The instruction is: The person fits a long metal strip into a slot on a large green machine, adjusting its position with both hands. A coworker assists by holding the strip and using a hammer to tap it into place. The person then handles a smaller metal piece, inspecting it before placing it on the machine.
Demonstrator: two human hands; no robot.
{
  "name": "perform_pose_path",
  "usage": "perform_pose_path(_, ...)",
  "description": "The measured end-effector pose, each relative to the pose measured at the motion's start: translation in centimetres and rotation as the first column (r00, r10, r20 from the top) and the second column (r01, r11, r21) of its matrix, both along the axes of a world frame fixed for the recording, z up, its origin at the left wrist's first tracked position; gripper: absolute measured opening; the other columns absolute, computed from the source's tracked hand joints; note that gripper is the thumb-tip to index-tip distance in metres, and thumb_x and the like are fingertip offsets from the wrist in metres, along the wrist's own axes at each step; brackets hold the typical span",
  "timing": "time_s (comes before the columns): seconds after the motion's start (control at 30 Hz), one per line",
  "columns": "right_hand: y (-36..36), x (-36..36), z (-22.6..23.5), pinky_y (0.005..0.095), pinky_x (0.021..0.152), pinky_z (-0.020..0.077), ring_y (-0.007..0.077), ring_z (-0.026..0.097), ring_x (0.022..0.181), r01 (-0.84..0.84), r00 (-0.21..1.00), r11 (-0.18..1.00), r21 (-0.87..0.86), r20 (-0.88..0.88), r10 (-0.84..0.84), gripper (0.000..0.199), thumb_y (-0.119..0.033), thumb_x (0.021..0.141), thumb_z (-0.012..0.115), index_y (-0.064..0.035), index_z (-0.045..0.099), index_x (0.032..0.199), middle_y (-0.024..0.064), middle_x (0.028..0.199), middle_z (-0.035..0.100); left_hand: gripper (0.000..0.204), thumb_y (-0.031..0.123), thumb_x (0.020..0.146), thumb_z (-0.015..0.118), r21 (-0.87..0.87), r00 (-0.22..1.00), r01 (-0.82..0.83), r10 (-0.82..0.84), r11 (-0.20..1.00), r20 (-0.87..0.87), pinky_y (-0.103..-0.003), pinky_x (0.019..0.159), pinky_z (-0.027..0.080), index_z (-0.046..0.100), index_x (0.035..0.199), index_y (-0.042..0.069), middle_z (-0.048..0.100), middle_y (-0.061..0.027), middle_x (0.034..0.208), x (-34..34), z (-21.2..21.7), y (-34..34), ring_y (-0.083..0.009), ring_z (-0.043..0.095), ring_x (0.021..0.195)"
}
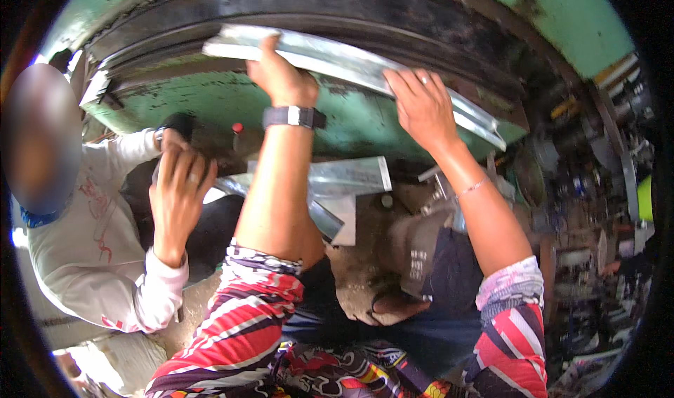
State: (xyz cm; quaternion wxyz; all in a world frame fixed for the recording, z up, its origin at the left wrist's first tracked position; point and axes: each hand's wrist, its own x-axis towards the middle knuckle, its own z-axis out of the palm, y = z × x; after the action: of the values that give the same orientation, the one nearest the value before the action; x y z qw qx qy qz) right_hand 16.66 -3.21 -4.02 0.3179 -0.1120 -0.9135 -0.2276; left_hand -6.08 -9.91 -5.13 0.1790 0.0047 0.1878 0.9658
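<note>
A long, silvery folded strip of sheet metal [337,57] slants across the front of a green and dark metal machine. My left hand [282,74] grips it towards its left end, the thumb on the upper side. On the right half, my right hand [425,109] is closed over the upper edge, fingers on top. Whether the strip rests on the machine or is held just in front of it, I cannot tell. My left palm and right thumb are mostly hidden.
A long dark beam [302,5] spans the machine above its green front panel [344,114]. At the left sits a co-worker in a white sleeve [105,286], one hand [181,194] near my left forearm. Flat metal pieces [354,175] lie below; cluttered shelves [583,201] stand right.
</note>
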Motion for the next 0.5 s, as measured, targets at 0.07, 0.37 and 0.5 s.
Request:
perform_pose_path(0.07, -0.7, -0.4, -0.2, 0.0430, 0.091, 0.0493, 0.0274, 0.062, 0.100, -0.004, 0.999, 0.999, 0.045, -0.042, 0.006, 0.042, -0.003, 0.084, 0.066, -0.0078, 0.065, 0.125, 0.0067, 0.111, 0.066, 0.024, 0.007, 0.085, 0.065, 0.060, 0.997, 0.073, -0.071, 0.996, -0.041, -0.042, 0.079, 0.057, 0.059, 0.108, 0.003, 0.064, -0.0076, 0.103, -0.1, 1.4, -1.9, -0.0238, 0.066, 0.093)
perform_pose_path(0.37, -6.9, -5.3, -3.5, 0.0437, 0.100, 0.0452, 0.0246, 0.062, 0.105, -0.058, 0.977, 0.998, 0.016, -0.204, 0.060, 0.071, -0.009, 0.072, 0.084, -0.0109, 0.061, 0.139, 0.0047, 0.123, 0.064, 0.045, 0.014, 0.089, 0.050, 0.271, 0.866, 0.185, -0.027, 0.945, -0.499, -0.052, 0.110, 0.048, 0.050, 0.127, -0.010, 0.059, -0.0239, 0.120, -4.2, 3.9, -10.4, -0.0386, 0.060, 0.117)
perform_pose_path(0.5, -14.0, -6.3, -6.5, 0.0449, 0.099, 0.0437, 0.0321, 0.060, 0.107, -0.015, 0.970, 0.984, -0.179, -0.243, -0.030, 0.068, -0.024, 0.078, 0.086, -0.0090, 0.060, 0.139, 0.0107, 0.126, 0.061, 0.034, 0.011, 0.085, 0.059, 0.327, 0.867, 0.191, -0.003, 0.926, -0.499, -0.048, 0.100, 0.053, 0.060, 0.112, -0.011, 0.066, -0.0231, 0.111, -6.0, 0.6, -13.1, -0.0364, 0.066, 0.105)
